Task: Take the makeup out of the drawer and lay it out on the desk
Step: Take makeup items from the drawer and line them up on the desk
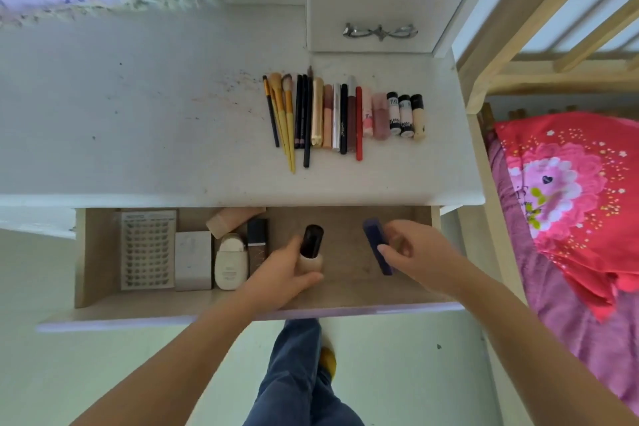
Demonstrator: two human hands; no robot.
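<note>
Makeup is split between two places: a neat row (345,114) of brushes, pencils, tubes and small bottles lies on the desk (138,131), and the rest sits in the open drawer (345,290) below its front edge. The left hand (287,270) has its fingers curled round a beige bottle (311,249) with a dark cap, near the drawer's middle. The right hand (411,252) pinches a blue stick (377,245), blurred and tilted, toward the drawer's right side.

Left in the drawer are a beige tube (228,221), a white bottle (231,264), a dark box (257,242), a grey box (193,259) and a lash card (148,249), packed close together on the left half.

I judge the main risk to be carrying two things at once: the stick is held only at its near end, so it may swing or slip on the way up and over the desk edge. The bottle's cap points away from the palm; if it is loose, it could come off. Setting either down beside the row could nudge the round tubes and pencils, which would roll out of line. The row's right end lies near the desk's right edge, so extending it that way invites a fall to the floor.
</note>
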